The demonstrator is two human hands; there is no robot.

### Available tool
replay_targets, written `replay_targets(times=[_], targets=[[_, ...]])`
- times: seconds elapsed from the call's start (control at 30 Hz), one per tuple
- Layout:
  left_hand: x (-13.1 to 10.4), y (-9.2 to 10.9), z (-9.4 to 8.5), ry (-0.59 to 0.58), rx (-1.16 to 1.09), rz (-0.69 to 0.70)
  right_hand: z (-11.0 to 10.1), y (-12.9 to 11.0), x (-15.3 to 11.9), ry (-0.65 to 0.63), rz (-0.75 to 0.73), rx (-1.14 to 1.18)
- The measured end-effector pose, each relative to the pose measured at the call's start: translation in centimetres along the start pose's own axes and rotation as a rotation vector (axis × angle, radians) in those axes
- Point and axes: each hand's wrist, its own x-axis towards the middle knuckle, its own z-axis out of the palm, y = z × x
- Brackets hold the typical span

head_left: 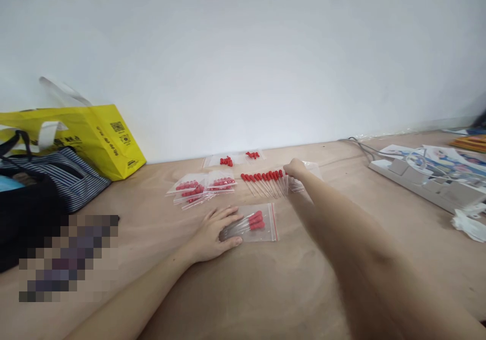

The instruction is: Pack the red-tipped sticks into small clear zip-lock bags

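My left hand point(214, 234) lies with its fingers spread over the left end of a clear zip bag point(268, 234), which holds several droppers with red bulbs point(257, 219). Beyond it, a row of loose red-bulbed droppers point(261, 176) is laid side by side on the wooden table point(288, 284). At the right end of that row, my right hand point(295, 169) is closed; what its fingers hold, if anything, is hidden. Clear plastic bags point(313, 169) lie beside and under it. Filled bags point(205, 185) overlap to the left of the row.
Two bags with red bulbs point(227, 161) lie near the wall. At the left are a yellow bag point(94, 137), a striped bag point(76, 173) and a blurred patch. A power strip point(413, 180), cables, printed sheets and a crumpled white item point(469, 224) are at the right.
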Motion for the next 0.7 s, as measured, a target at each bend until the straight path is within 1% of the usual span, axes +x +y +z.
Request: replay_targets(times=[0.07,0.13,0.23,0.27,0.3,0.33,0.4,0.5,0.6,0.7], targets=[[0.0,0.0,0.0,-0.002,-0.002,0.001,-1.0,0.4,-0.5,-0.002,-0.013,0.163],[0.0,0.1,-0.1,-0.014,-0.003,-0.002,-1.9,1.1,-1.6,0.035,-0.046,0.324],[0.1,0.2,-0.2,-0.029,-0.007,-0.011,-2.3,2.6,-4.5,0.093,-0.089,0.531],[0.2,0.2,-0.2,-0.028,-0.012,-0.009,-2.1,3.0,-5.7,0.094,-0.104,0.607],[0.2,0.1,-0.2,-0.025,-0.018,-0.006,-1.8,3.5,-6.9,0.088,-0.122,0.773],[0.2,0.0,-0.2,-0.024,-0.024,-0.002,-1.4,3.8,-8.0,0.054,-0.134,0.906],[0.2,-0.1,-0.2,-0.028,-0.034,0.006,-0.5,4.2,-10.0,0.021,-0.109,1.051],[0.1,-0.1,-0.2,-0.049,-0.033,0.011,0.6,4.0,-11.6,-0.013,-0.047,1.158],[0.1,-0.1,-0.3,-0.063,-0.018,0.011,1.2,3.5,-12.0,-0.018,0.014,1.239],[0.2,-0.1,-0.4,-0.075,-0.001,0.014,1.8,3.2,-12.2,-0.007,0.035,1.284]])
